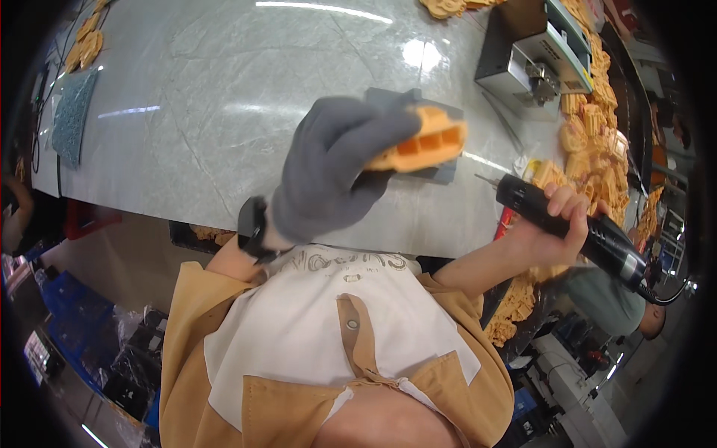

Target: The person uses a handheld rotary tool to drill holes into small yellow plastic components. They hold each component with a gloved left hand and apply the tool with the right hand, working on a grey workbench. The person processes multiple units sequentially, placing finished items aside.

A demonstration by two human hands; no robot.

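My left hand (328, 164), in a grey glove, is closed around an orange plastic part (426, 143) with open compartments along its side. The hand holds it above a grey block-like fixture (437, 173) on the table, which it partly covers. In my bare right hand (564, 224) is a black electric screwdriver (571, 228), its fingers wrapped round the body. The thin bit (487, 179) points left toward the orange part, apart from it. A cord leaves the tool's rear end at the right.
A metal box-shaped machine (523, 71) stands at the back right. Beside it, many orange parts (597, 157) are piled along the right edge. More orange parts (86, 48) and a teal mat (75, 119) lie at the far left. Another person (609, 295) is at the right.
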